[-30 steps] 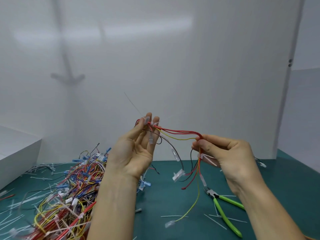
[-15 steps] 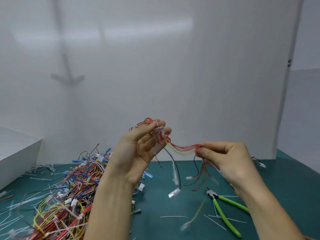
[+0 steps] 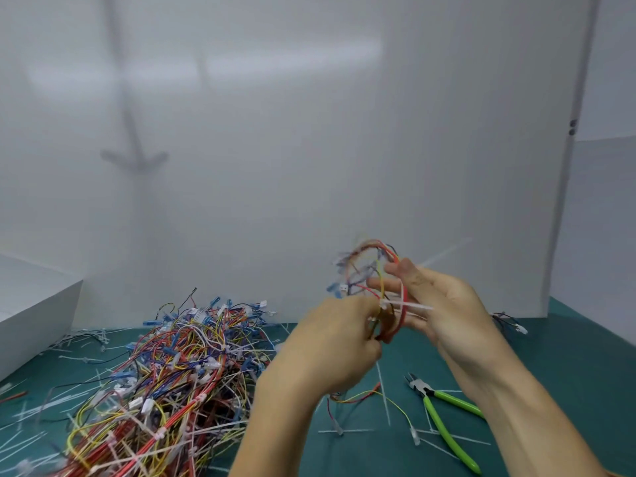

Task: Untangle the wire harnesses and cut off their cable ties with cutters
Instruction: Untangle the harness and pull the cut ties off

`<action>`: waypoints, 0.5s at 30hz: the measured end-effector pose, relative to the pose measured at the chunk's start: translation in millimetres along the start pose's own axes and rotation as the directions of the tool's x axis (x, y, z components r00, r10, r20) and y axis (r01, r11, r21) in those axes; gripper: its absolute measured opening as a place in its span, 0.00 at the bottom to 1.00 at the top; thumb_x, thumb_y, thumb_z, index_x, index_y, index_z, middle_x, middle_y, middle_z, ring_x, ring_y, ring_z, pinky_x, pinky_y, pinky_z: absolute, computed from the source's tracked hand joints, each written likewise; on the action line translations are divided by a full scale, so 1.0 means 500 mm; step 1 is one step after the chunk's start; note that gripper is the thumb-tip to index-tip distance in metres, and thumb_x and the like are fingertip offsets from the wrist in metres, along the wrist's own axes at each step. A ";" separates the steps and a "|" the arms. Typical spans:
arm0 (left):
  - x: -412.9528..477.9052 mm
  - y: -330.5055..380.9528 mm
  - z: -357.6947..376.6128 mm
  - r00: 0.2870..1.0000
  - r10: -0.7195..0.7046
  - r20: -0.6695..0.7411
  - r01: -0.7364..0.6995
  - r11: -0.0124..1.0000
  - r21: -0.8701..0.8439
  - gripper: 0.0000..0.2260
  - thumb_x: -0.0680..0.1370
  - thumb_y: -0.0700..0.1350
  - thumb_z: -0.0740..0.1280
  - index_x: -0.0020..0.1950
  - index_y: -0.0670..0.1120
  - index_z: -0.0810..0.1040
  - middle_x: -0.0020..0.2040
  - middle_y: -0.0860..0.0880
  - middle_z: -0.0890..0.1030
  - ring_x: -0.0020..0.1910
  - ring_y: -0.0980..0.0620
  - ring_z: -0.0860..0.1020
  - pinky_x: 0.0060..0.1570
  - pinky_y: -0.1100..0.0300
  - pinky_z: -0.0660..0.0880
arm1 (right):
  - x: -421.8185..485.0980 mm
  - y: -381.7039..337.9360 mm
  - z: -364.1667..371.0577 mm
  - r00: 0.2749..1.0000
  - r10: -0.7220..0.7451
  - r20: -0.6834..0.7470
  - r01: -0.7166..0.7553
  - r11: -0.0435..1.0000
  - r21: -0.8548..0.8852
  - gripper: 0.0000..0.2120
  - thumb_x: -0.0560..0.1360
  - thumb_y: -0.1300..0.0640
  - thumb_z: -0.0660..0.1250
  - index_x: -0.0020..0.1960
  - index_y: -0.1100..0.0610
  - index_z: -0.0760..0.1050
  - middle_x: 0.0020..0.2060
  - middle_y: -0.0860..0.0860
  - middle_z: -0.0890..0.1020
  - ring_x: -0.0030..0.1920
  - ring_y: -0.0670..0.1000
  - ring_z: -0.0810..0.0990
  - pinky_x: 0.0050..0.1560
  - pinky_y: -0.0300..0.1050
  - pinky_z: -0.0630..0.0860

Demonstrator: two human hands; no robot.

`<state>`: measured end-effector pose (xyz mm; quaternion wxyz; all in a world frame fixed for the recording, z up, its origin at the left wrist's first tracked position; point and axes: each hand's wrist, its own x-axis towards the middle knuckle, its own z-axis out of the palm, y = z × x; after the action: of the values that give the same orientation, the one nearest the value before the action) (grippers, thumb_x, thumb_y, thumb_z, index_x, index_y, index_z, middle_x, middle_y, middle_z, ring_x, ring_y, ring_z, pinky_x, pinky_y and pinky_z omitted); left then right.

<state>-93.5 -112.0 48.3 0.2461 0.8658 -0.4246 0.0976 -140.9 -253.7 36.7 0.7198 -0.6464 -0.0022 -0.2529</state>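
2 hands are up in the middle of the frame, close together, and both hold 1 small harness (image 3: 375, 266). The left hand (image 3: 330, 342) shows its back, and its fingers are curled around the low part of the wires. The right hand (image 3: 444, 304) is just to the right of it, and its thumb and fingers pinch the red and yellow wires. The top of the harness makes a blurry loop above the right hand. A white tie (image 3: 414, 307) sticks out sideways across the wires between the 2 hands. Some thin wires (image 3: 361, 395) hang down under the left hand and reach the green table (image 3: 578, 366). The cutters (image 3: 444, 418), with green handles, lie on the table at the lower right, under the right arm, and no hand touches them. A big pile (image 3: 172, 373) of tangled harnesses in many colors sits at the lower left. Short white tie bits (image 3: 382, 383) lie all over the table. 1 more small harness (image 3: 509, 321) lies at the right, behind the right hand. A white box (image 3: 34, 304) is at the left edge, and a white wall (image 3: 309, 132) fills the top.
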 end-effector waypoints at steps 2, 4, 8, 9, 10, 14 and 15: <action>0.002 0.011 0.012 0.998 0.038 0.054 -0.039 0.999 0.030 0.07 0.75 0.42 0.66 0.43 0.53 0.72 0.37 0.50 0.74 0.42 0.46 0.72 0.39 0.56 0.68 | 0.001 -0.001 -0.006 0.997 0.051 -0.056 -0.046 0.996 0.079 0.17 0.76 0.46 0.65 0.52 0.59 0.81 0.45 0.54 0.87 0.44 0.52 0.87 0.38 0.40 0.82; 0.005 0.013 0.018 0.995 0.050 0.092 -0.054 0.998 0.043 0.04 0.75 0.42 0.66 0.44 0.51 0.74 0.40 0.49 0.76 0.43 0.44 0.74 0.42 0.54 0.72 | 0.003 0.000 -0.016 0.993 0.070 -0.100 -0.054 0.987 0.154 0.11 0.79 0.54 0.64 0.51 0.61 0.81 0.42 0.54 0.87 0.38 0.50 0.86 0.37 0.42 0.83; 0.003 -0.007 0.004 0.985 -0.032 0.172 0.066 0.978 -0.197 0.11 0.73 0.49 0.74 0.51 0.51 0.76 0.50 0.53 0.81 0.51 0.52 0.78 0.51 0.57 0.76 | 0.005 -0.003 -0.029 0.992 -0.013 -0.126 0.032 0.988 0.151 0.07 0.78 0.61 0.65 0.49 0.59 0.82 0.39 0.53 0.87 0.37 0.47 0.85 0.37 0.37 0.81; -0.003 -0.018 -0.006 0.978 -0.073 0.196 0.131 0.943 -0.305 0.15 0.71 0.53 0.76 0.54 0.52 0.77 0.52 0.54 0.81 0.53 0.55 0.79 0.53 0.58 0.77 | 0.005 -0.005 -0.031 0.992 -0.038 -0.118 0.055 0.988 0.146 0.07 0.77 0.60 0.66 0.49 0.59 0.82 0.40 0.53 0.87 0.38 0.48 0.85 0.38 0.37 0.81; -0.010 -0.030 -0.019 0.973 -0.098 0.209 0.176 0.901 -0.397 0.17 0.70 0.55 0.77 0.55 0.53 0.77 0.53 0.55 0.82 0.54 0.57 0.80 0.55 0.58 0.78 | 0.005 -0.006 -0.032 0.992 -0.062 -0.109 0.077 0.987 0.143 0.07 0.76 0.60 0.66 0.49 0.58 0.83 0.41 0.54 0.87 0.40 0.48 0.85 0.39 0.37 0.81; -0.039 -0.085 -0.070 0.972 -0.159 0.171 0.228 0.811 -0.540 0.14 0.71 0.43 0.78 0.54 0.49 0.79 0.50 0.51 0.85 0.51 0.55 0.84 0.54 0.54 0.80 | 0.003 -0.004 -0.024 0.989 -0.129 -0.070 0.136 0.984 0.110 0.08 0.73 0.59 0.68 0.49 0.57 0.84 0.43 0.55 0.87 0.42 0.50 0.86 0.42 0.38 0.82; -0.043 -0.096 -0.079 0.975 -0.190 0.118 0.224 0.823 -0.522 0.13 0.72 0.36 0.75 0.53 0.49 0.80 0.50 0.50 0.85 0.51 0.54 0.84 0.54 0.53 0.81 | 0.002 -0.003 -0.020 0.988 -0.141 -0.065 0.147 0.984 0.096 0.09 0.72 0.59 0.68 0.49 0.57 0.84 0.43 0.55 0.87 0.43 0.51 0.86 0.42 0.39 0.82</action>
<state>-67.6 -52.2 57.5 0.4727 0.8069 -0.3457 -0.0773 -143.8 -263.5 36.7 0.7311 -0.5999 -0.0410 -0.3224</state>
